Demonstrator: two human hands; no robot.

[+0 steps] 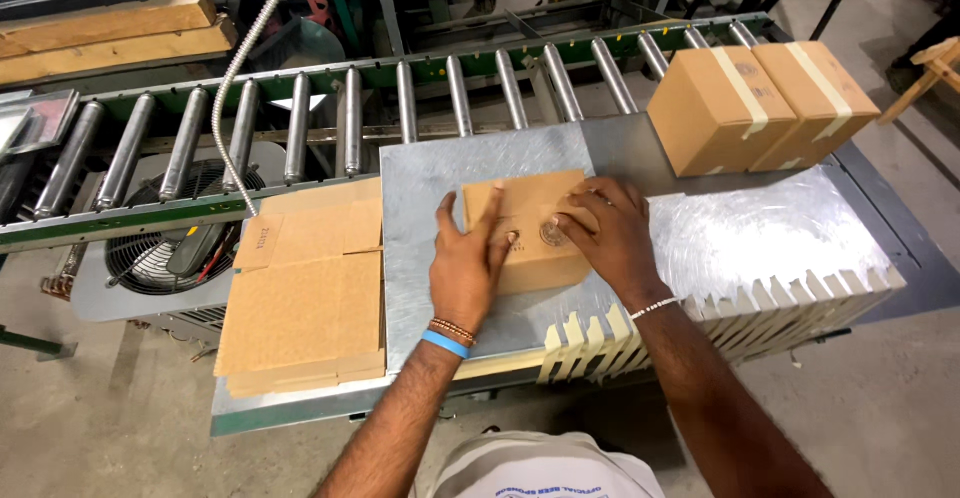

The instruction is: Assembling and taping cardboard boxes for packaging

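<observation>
A small brown cardboard box (528, 208) rests on the grey metal worktable (420, 188). My left hand (468, 263) lies flat on the box's left part, fingers spread, pressing down on its top. My right hand (608, 233) presses the right side of the top, fingertips close to a round printed mark on the cardboard. Both hands touch the box; neither wraps around it.
A stack of flattened cardboard blanks (305, 293) lies to the left. Two taped boxes (760, 103) sit at the back right by the roller conveyor (350, 118). White divider strips (780, 293) line the table's front right. A fan unit (160, 248) stands below left.
</observation>
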